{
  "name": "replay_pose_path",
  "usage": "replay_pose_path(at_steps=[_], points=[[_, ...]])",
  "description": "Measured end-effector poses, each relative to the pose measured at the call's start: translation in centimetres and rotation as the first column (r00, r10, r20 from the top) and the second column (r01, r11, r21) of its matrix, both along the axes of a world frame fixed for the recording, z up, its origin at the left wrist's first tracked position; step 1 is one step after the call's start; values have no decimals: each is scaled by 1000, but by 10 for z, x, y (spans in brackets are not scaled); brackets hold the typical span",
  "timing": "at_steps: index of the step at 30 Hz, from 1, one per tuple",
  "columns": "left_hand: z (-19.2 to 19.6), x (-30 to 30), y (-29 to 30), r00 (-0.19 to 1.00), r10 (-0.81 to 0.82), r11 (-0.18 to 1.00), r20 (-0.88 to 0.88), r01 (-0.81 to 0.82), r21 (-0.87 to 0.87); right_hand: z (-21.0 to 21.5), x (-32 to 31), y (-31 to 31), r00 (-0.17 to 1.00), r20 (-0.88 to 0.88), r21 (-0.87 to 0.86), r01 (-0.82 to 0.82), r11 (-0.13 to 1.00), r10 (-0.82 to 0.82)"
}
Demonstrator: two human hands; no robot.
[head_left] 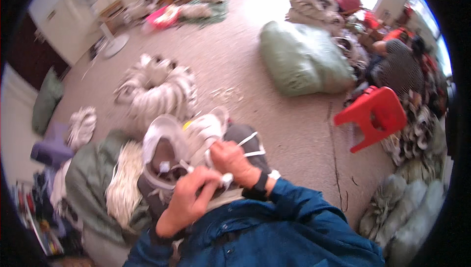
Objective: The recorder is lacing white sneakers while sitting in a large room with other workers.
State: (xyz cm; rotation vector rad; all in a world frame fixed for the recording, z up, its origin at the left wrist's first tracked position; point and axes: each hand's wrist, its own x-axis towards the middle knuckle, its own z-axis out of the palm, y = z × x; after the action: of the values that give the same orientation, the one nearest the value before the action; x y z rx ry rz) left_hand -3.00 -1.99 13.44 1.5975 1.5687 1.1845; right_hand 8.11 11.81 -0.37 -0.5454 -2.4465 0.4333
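Note:
Two off-white shoes lie across my lap. The left-hand shoe (179, 137) has its opening and brown-grey lining facing up, with a small white label inside. Beside it rests the other shoe (205, 125). My left hand (189, 197) is closed low at the opening, its thumb and finger pinched near a bit of white lace. My right hand (232, 161), with a black band on the wrist, is closed on a white shoelace (248, 139) that loops out over my dark trouser leg. The fingertips are blurred and partly hidden.
A bundle of pale laces (125, 188) hangs over green cloth (91, 173) on the left. A ring of shoes (159, 93) lies on the floor ahead. To the right are a big green sack (299, 61), a red stool (375, 117) and a person in patterned clothing (400, 68).

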Motion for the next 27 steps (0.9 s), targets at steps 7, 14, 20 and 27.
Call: replay_pose_path(at_steps=[7,14,20,27], points=[[35,-4,-29,873,159,980,460,-198,36,12,11,-6,984,-67,-212,-173,962,162],[76,-1,-29,915,-53,956,401,-69,284,20,8,-12,988,-84,-185,-140,973,127],[12,-14,-12,946,220,969,238,-240,55,8,2,-3,989,-101,-72,-113,991,105],[-127,-21,-3,870,428,898,244,-379,-224,103,-33,71,888,-460,0,17,1000,-16]])
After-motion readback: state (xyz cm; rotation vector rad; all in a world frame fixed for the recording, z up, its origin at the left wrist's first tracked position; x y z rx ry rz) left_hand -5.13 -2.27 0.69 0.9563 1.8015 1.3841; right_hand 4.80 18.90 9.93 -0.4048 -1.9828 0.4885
